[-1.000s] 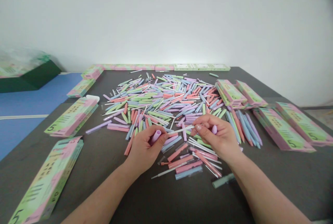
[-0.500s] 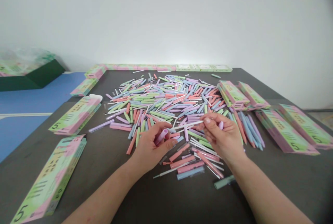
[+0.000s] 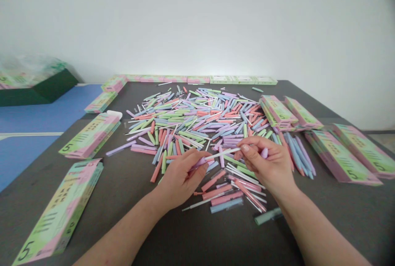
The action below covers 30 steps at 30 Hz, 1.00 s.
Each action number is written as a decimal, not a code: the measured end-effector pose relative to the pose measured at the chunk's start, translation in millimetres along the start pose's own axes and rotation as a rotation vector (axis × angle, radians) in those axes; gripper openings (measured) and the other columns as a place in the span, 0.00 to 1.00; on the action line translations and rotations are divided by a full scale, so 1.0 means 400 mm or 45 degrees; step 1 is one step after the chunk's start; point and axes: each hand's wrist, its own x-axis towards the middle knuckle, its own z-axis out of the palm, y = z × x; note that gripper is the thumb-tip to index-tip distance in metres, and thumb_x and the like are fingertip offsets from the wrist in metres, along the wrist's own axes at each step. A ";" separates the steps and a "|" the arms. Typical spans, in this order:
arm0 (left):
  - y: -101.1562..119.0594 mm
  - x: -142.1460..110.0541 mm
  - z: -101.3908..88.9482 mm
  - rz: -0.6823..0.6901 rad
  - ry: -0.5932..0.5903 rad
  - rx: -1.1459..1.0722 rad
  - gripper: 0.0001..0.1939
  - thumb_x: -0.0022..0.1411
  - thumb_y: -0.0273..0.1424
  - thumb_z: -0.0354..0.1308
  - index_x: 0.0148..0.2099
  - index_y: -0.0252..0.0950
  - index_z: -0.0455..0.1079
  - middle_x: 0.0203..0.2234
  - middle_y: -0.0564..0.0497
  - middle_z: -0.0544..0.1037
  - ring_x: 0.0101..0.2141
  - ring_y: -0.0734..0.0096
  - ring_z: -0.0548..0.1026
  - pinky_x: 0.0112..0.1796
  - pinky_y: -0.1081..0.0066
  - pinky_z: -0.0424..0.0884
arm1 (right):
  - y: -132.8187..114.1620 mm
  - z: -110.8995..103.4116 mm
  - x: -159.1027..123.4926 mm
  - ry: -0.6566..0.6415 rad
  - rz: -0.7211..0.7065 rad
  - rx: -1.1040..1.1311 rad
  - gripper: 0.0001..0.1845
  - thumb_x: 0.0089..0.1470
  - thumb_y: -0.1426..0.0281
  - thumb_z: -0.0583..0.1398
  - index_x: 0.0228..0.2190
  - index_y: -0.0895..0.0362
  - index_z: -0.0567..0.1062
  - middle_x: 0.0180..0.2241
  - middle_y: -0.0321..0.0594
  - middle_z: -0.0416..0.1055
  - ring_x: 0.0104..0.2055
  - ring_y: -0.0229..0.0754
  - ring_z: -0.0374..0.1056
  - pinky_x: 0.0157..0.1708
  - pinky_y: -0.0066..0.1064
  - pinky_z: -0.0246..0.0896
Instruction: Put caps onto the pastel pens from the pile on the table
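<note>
The left hand (image 3: 181, 180) holds a lilac pen barrel (image 3: 199, 162), its fingers (image 3: 194, 157) closed together around it, with the barrel tilted just above the desk (image 3: 101, 225). The right hand (image 3: 269, 164) pinches a thin white refill (image 3: 224, 153) between thumb and forefinger, clamped firmly, and a lilac pen cap (image 3: 264, 153) pokes out beyond those fingers. The refill's far end sits right at the barrel's end, between the two hands.

Below the hands lie loose pink barrels (image 3: 213, 180) and a pale blue barrel (image 3: 226, 205). A big heap of pastel pen parts (image 3: 188, 124) spreads across the middle of the dark desk. A row of blue and lilac pens (image 3: 298, 155) lies just beside the right hand, and a grey-green barrel (image 3: 268, 215) lies near the right wrist. Green-and-pink pen boxes (image 3: 91, 136) line the desk's edges.
</note>
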 end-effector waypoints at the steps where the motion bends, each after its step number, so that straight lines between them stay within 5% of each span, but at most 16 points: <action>1: 0.000 -0.001 0.001 -0.002 -0.020 0.015 0.12 0.69 0.32 0.49 0.51 0.38 0.68 0.36 0.51 0.73 0.35 0.72 0.71 0.37 0.72 0.63 | -0.001 0.003 -0.002 -0.019 -0.010 -0.042 0.04 0.54 0.68 0.64 0.33 0.55 0.79 0.21 0.36 0.75 0.14 0.25 0.48 0.13 0.22 0.38; 6: 0.004 -0.003 0.005 -0.014 -0.109 0.094 0.14 0.69 0.33 0.48 0.54 0.38 0.66 0.43 0.49 0.76 0.43 0.69 0.73 0.43 0.71 0.64 | 0.005 0.020 -0.009 -0.120 -0.003 -0.201 0.05 0.54 0.69 0.64 0.32 0.57 0.78 0.21 0.36 0.75 0.16 0.28 0.57 0.15 0.22 0.44; 15: 0.011 0.001 0.008 -0.122 -0.245 0.343 0.18 0.70 0.35 0.45 0.58 0.39 0.65 0.38 0.48 0.77 0.37 0.64 0.75 0.34 0.70 0.66 | 0.001 0.024 -0.004 -0.135 -0.076 -0.422 0.05 0.54 0.69 0.63 0.32 0.59 0.77 0.21 0.37 0.75 0.21 0.34 0.65 0.20 0.24 0.56; 30: 0.007 0.000 0.019 -0.104 -0.245 0.344 0.21 0.70 0.35 0.44 0.58 0.34 0.67 0.29 0.48 0.79 0.30 0.63 0.76 0.44 0.62 0.69 | 0.017 0.035 -0.011 -0.133 0.071 -0.287 0.10 0.55 0.63 0.63 0.30 0.58 0.76 0.21 0.37 0.73 0.18 0.31 0.57 0.16 0.24 0.44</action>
